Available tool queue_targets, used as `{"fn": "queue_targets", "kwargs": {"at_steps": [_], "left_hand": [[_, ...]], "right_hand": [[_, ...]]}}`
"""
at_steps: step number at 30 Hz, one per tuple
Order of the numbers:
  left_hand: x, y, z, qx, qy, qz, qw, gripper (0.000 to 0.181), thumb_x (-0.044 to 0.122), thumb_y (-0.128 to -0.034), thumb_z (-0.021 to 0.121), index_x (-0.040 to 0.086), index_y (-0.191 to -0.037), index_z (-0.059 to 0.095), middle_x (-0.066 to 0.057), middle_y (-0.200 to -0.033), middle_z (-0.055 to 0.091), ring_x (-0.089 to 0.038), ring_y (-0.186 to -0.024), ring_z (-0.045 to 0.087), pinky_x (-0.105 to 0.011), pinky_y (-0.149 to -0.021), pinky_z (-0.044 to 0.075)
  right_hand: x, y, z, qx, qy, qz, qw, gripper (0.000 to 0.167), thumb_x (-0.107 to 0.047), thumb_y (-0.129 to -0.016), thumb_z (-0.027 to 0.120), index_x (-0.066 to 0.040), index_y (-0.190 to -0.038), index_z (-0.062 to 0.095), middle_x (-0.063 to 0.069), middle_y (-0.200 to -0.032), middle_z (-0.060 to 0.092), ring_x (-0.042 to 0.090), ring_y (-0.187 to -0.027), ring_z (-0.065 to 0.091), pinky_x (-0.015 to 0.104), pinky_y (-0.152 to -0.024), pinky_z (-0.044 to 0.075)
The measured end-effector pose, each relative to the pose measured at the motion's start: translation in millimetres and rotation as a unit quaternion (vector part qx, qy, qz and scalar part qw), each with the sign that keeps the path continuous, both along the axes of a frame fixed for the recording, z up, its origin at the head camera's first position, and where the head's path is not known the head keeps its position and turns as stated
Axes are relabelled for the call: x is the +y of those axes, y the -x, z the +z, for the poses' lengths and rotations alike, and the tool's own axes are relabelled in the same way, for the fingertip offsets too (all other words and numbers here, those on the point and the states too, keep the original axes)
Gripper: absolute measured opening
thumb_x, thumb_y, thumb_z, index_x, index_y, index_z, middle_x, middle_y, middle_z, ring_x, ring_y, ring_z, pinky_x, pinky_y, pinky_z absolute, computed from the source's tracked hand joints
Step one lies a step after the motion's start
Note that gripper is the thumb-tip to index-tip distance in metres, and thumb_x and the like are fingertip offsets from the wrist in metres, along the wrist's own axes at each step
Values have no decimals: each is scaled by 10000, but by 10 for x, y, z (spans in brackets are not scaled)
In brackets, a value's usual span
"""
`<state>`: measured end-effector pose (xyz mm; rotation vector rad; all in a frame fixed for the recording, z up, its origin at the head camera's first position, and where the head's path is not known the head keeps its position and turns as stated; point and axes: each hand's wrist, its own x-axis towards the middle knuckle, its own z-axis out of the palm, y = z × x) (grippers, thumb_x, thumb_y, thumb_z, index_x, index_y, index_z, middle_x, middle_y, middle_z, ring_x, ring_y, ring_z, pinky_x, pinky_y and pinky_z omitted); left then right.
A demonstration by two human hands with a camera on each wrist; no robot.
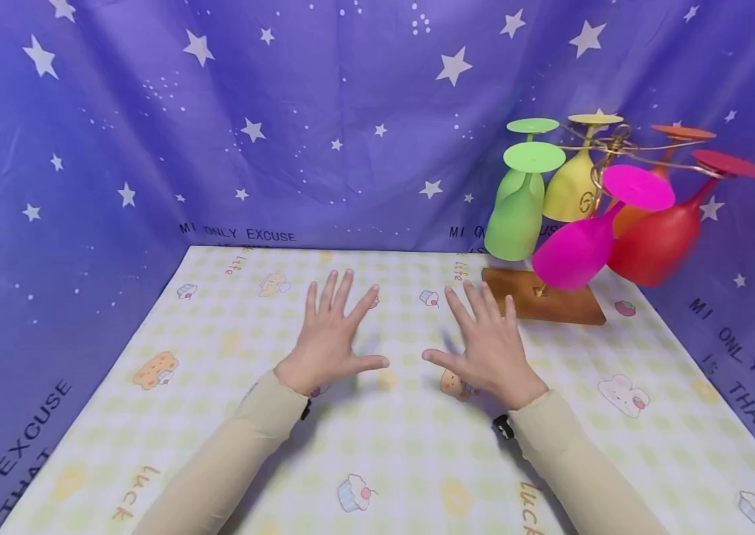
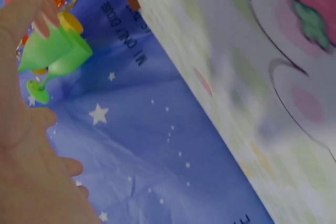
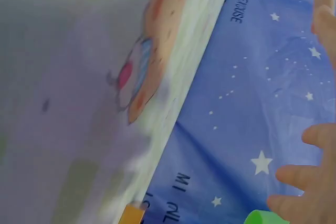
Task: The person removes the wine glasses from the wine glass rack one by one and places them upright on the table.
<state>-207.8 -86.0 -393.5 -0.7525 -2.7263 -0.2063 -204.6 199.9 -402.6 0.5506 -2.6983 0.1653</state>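
Note:
Over the middle of the table my left hand is spread, fingers straight and thumb pointing inward, holding nothing. My right hand mirrors it, also spread and bare. Just beyond the right hand stands a stemware rack with a wooden base and curled metal arms. Coloured goblets hang upside down from it: a magenta goblet in front, a red goblet, an orange goblet partly hidden, a yellow goblet, and two green goblets, one behind the other. Neither hand touches the rack.
A checked tablecloth printed with cupcakes and lettering covers the table. Behind it and along both sides hangs a blue curtain with white stars. The rack stands near the table's back right corner, with the red goblet reaching toward the right-hand curtain.

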Motion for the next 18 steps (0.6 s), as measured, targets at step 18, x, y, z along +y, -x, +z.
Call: {"fn": "queue_targets", "kwargs": {"at_steps": [18], "left_hand": [[519,270,-11,-632,-506,-517,9954,951,699,-806,552,258,-1541,140,-186,-1580,9,-363,-1440,-37,-535,-1142,57]], "right_hand": [[515,178,22,-343,-13,-235,9991,1005,-781,-739,538,-102,-1460,367,240,-1473,315,435,-1346,271,637,-1021,244]]}}
